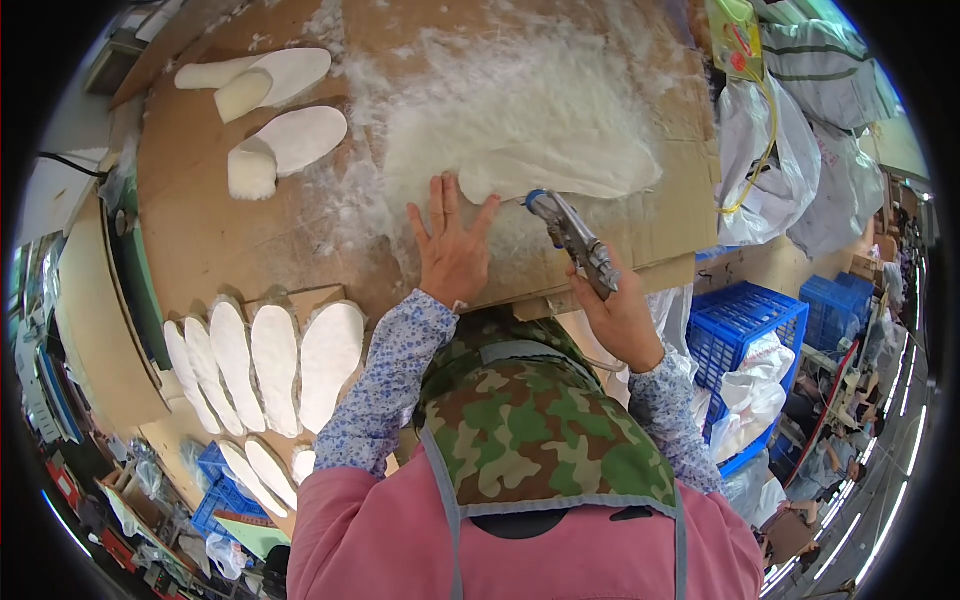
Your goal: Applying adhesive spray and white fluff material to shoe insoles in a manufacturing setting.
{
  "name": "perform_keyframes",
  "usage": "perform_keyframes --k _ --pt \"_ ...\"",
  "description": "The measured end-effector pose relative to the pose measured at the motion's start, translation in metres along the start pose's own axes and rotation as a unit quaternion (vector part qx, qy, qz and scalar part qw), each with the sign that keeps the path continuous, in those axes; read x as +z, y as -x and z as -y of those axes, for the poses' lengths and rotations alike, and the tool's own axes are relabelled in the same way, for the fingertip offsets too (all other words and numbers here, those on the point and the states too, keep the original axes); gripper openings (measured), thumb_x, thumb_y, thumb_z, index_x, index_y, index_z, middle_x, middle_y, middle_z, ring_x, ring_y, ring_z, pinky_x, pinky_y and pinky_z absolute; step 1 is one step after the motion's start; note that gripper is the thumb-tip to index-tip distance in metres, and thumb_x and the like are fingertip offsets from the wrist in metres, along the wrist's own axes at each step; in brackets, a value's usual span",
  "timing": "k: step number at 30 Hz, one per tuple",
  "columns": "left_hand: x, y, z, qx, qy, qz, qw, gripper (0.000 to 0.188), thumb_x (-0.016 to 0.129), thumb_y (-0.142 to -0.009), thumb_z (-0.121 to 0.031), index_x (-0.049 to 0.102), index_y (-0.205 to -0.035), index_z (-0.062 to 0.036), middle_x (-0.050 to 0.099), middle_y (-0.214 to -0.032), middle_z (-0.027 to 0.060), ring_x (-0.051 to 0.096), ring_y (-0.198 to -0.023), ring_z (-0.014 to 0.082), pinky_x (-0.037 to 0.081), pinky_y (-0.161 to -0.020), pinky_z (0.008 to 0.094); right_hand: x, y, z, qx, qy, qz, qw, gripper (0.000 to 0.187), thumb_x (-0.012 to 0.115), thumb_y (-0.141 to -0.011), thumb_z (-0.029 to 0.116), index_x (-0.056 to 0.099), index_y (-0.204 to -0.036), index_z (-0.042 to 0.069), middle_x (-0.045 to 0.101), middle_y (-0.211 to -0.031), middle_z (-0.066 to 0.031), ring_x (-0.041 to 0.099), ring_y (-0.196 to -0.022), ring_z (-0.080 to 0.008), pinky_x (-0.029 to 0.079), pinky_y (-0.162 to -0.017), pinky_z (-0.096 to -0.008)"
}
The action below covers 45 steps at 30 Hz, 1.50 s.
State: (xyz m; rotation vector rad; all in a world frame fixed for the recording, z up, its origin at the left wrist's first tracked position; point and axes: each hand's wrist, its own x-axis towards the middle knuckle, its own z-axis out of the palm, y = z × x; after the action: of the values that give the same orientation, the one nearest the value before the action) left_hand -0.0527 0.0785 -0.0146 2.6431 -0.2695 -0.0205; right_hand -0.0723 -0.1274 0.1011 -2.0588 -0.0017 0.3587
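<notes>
My left hand [455, 245] lies flat with its fingers spread on the cardboard-covered tabletop [250, 235]. Its fingertips touch the near left edge of a fluffy white fleece piece [510, 120]. Along the fleece's near side runs a smooth, insole-shaped white layer [565, 173]. Wrapped around the body of a silver handheld tool with a blue round head [575, 240] is my right hand [622, 320]. The tool's head meets the near edge of the fleece; its exact kind I cannot make out.
Folded fleece-lined insoles [290, 140] lie at the far left. Several white insoles [272, 365] are lined up at the near left. Loose fluff covers the table's middle. To the right are a blue crate [735, 320] holding plastic bags and a hanging white bag [765, 160].
</notes>
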Motion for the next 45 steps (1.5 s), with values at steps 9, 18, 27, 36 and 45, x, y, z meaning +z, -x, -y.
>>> perform_keyframes --k 9,18,27,36,45 --pt "-0.005 -0.006 -0.008 -0.010 -0.019 0.021 1.000 0.062 0.057 -0.080 -0.009 0.047 -0.139 -0.0246 0.015 -0.155 0.0258 0.010 -0.145 0.0408 0.007 -0.109 0.0666 -0.025 0.007 -0.022 0.019 -0.033 -0.054 0.998 0.023 0.059 -0.088 0.001 0.053 -0.111 -0.001 0.063 -0.084 -0.0103 0.057 -0.071 -0.0168 0.047 -0.066 -0.0283" --pt "-0.009 -0.008 -0.006 -0.003 0.014 -0.002 1.000 0.058 0.057 -0.079 -0.008 0.053 -0.135 -0.0237 0.020 -0.155 0.0215 0.013 -0.145 0.0369 0.004 -0.111 0.0634 -0.046 0.007 -0.034 0.001 -0.031 -0.117 0.993 0.023 0.059 -0.089 0.002 0.054 -0.111 -0.002 0.063 -0.086 -0.0097 0.056 -0.074 -0.0141 0.046 -0.067 -0.0282" --pt "-0.016 -0.016 -0.015 -0.004 0.047 -0.090 0.995 0.049 0.054 -0.079 -0.005 0.059 -0.126 -0.0176 0.029 -0.152 0.0164 0.020 -0.144 0.0333 0.003 -0.112 0.0609 -0.065 0.010 -0.038 0.015 -0.034 -0.157 0.987 0.022 0.059 -0.090 0.003 0.056 -0.111 -0.001 0.058 -0.082 -0.0042 0.048 -0.071 -0.0103 0.042 -0.064 -0.0254" --pt "0.019 -0.106 -0.094 0.092 0.088 -0.114 0.985 0.035 0.054 -0.076 -0.006 0.065 -0.109 -0.0082 0.058 -0.105 0.0060 0.050 -0.103 0.0256 0.035 -0.088 0.0418 -0.084 0.042 0.008 0.083 -0.136 -0.178 0.971 0.033 0.059 -0.090 -0.001 0.057 -0.123 0.001 0.060 -0.092 0.0016 0.044 -0.072 -0.0041 0.040 -0.061 -0.0222" --pt "0.046 -0.082 -0.114 0.158 -0.018 -0.047 0.986 0.044 0.059 -0.076 -0.011 0.062 -0.120 -0.0116 0.054 -0.116 0.0078 0.048 -0.110 0.0239 0.034 -0.093 0.0436 -0.086 0.047 -0.026 0.101 -0.114 -0.145 0.978 0.034 0.056 -0.091 -0.002 0.054 -0.124 0.000 0.063 -0.106 -0.0022 0.052 -0.083 -0.0053 0.043 -0.070 -0.0203"
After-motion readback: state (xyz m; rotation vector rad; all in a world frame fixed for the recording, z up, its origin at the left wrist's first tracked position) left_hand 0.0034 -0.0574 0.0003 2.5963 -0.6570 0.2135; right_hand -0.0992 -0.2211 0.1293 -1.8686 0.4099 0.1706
